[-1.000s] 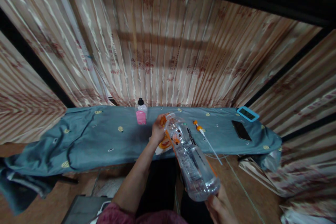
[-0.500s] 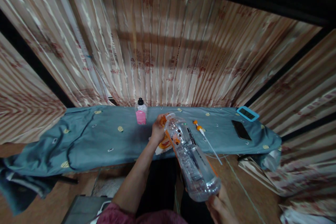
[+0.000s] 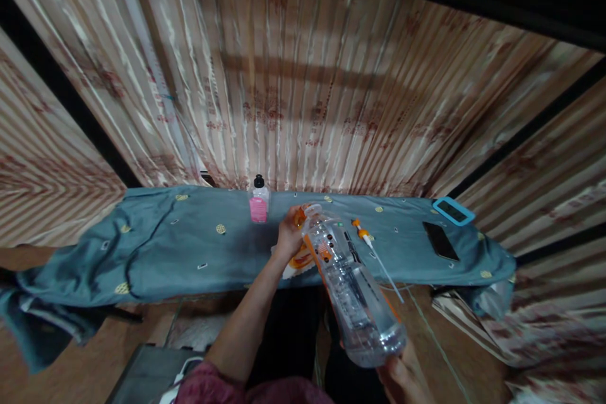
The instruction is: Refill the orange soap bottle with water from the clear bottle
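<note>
My right hand grips the base of a clear plastic bottle with an orange label, tilted with its neck pointing away toward the table. My left hand is closed around the bottle's neck and orange cap area. Under the left hand lies an orange-and-white wrapper on the blue-green cloth that covers the table. A little water sits in the bottle.
A small pink-labelled bottle with a black cap stands at the back. An orange-tipped spray tube lies right of the bottle. A black phone and a blue-framed device lie at the right end. Striped curtains hang behind.
The view has shifted slightly; the bottle and both hands keep the same hold, with the bottle's base a bit lower and further right.
</note>
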`<state>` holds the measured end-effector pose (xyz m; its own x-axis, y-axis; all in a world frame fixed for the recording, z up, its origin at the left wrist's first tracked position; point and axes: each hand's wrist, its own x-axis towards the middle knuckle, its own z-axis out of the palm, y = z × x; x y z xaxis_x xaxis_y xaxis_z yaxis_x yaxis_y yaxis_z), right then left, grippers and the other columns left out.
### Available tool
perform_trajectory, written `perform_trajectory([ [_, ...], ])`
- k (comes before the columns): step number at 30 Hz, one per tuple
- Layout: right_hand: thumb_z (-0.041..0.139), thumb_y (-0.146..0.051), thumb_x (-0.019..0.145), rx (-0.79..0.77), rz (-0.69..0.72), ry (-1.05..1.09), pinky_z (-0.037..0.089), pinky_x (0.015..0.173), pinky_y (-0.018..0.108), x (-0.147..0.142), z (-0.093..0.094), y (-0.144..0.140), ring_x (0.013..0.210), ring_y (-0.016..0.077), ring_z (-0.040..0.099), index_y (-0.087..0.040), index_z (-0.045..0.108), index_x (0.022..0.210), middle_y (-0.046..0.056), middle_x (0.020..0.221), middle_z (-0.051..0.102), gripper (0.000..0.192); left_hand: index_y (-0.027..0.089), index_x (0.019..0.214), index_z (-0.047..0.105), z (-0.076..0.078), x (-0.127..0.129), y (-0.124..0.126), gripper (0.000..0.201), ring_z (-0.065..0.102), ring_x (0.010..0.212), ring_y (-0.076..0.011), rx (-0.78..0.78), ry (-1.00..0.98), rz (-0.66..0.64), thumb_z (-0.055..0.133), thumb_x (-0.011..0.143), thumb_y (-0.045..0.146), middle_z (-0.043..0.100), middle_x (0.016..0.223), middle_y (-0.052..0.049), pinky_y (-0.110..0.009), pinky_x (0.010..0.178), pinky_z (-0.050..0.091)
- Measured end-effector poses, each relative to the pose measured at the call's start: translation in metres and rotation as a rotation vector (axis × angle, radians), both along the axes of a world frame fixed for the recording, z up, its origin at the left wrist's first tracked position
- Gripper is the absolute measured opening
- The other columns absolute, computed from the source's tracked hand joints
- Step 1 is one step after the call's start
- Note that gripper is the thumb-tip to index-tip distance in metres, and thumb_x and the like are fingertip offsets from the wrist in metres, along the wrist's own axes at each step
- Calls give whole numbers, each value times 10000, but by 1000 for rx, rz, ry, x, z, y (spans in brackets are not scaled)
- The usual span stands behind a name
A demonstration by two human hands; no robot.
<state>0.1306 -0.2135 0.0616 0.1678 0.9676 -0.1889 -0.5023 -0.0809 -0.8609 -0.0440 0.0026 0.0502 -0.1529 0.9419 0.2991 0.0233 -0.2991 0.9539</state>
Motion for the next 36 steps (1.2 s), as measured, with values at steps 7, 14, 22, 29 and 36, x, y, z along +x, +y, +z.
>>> perform_trajectory([
  [7, 867, -519, 533, 4, 26, -7, 430, 1014, 394, -2, 11, 2, 1140, 312, 612, -412, 719, 1051, -31, 1137, 725, 549, 182, 921, 633, 0, 0, 0, 292, 676, 820, -201, -12, -14, -5, 737, 676, 302, 722, 881, -48, -327, 809, 531],
  [14, 880, -488, 529, 4, 12, 13, 449, 983, 391, 0, 8, 2, 1107, 316, 627, -372, 735, 1033, -3, 1066, 750, 537, 178, 923, 632, 1, 0, -1, 299, 679, 845, -200, -10, -30, 0, 742, 671, 295, 729, 894, -47, -312, 793, 526],
  [22, 843, -537, 575, 23, -19, -27, 465, 951, 333, 2, -1, 1, 1063, 269, 656, -388, 701, 1101, -32, 1071, 749, 565, 178, 916, 626, -1, 0, 0, 287, 674, 833, -188, -5, -28, 19, 734, 673, 287, 727, 900, -44, -306, 783, 524],
  [29, 832, -567, 570, 51, 7, -58, 492, 922, 379, 0, 2, 3, 1114, 312, 624, -358, 662, 1185, 21, 1096, 737, 671, 183, 902, 637, -1, 1, 0, 280, 672, 823, -185, 5, -20, 26, 744, 664, 285, 718, 843, -24, -298, 784, 526],
  [36, 817, -575, 593, 51, 30, -59, 466, 964, 366, 0, 5, 3, 1103, 299, 633, -381, 667, 1176, 6, 1111, 732, 633, 187, 920, 638, -2, 1, 0, 318, 673, 823, -192, -11, -24, 18, 754, 652, 313, 719, 858, -28, -307, 809, 514],
])
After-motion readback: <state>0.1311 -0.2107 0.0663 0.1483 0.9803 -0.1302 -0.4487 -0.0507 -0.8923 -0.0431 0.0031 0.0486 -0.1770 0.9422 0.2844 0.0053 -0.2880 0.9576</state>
